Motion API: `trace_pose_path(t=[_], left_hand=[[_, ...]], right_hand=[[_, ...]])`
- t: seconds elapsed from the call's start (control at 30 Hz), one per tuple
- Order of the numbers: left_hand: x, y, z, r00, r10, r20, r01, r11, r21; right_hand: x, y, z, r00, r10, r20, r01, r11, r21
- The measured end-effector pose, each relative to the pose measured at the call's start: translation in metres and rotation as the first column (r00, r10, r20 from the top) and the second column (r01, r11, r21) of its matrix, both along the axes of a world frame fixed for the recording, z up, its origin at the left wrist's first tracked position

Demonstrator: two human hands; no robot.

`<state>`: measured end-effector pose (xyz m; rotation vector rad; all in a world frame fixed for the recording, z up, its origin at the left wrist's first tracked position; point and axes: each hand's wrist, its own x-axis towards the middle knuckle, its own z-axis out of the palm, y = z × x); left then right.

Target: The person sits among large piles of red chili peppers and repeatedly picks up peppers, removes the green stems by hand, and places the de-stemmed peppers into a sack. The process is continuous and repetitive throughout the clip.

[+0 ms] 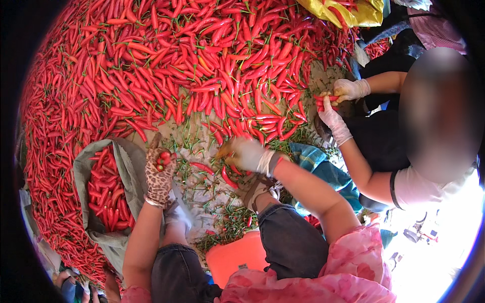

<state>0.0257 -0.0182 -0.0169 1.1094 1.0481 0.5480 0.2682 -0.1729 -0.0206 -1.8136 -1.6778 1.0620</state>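
Observation:
My left hand (161,170), in a leopard-print glove, is closed around a few red chili peppers (164,158) whose ends face up. Just left of it stands an open grey-green cloth sack (130,159) holding red chilies without stems (110,204). My right hand (244,154), in a whitish glove with stained fingertips, is blurred over the near edge of the chili heap. Whether its fingers hold anything is hidden by the blur. Close below it lie a few loose chilies (228,178) among green stems (185,142).
A large heap of red chilies (151,68) spreads ahead and to the left. At right, a co-worker's gloved hands (335,119) hold chilies beside a blue-green checked sack (337,176). A yellow sack (352,15) lies at the far right. Between my legs is an orange-red plastic surface (238,257).

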Motion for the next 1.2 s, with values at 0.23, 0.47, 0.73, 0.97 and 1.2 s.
trace_pose_path(t=[0.23,0.47,0.73,0.97,1.2], left_hand=[[0.017,-0.030,-0.018,0.920,-0.378,-0.102,0.324,0.882,-0.342],[0.008,-0.023,0.009,0.984,-0.170,0.054,0.168,0.783,-0.599],[0.011,-0.039,0.003,0.844,-0.531,0.074,0.527,0.797,-0.294],[-0.005,-0.032,-0.009,0.924,-0.377,-0.061,0.272,0.762,-0.587],[-0.002,-0.035,-0.015,0.987,-0.117,0.110,0.160,0.758,-0.632]], right_hand=[[0.142,0.037,-0.068,0.545,-0.529,0.650,0.674,0.738,0.034],[0.031,0.046,0.031,0.780,-0.557,-0.286,0.509,0.830,-0.228],[-0.054,0.023,0.017,0.879,-0.211,-0.428,0.198,0.977,-0.075],[0.021,0.089,0.013,0.833,-0.445,0.328,0.470,0.882,0.003],[0.060,0.095,-0.050,0.748,-0.347,0.565,0.472,0.877,-0.086]])
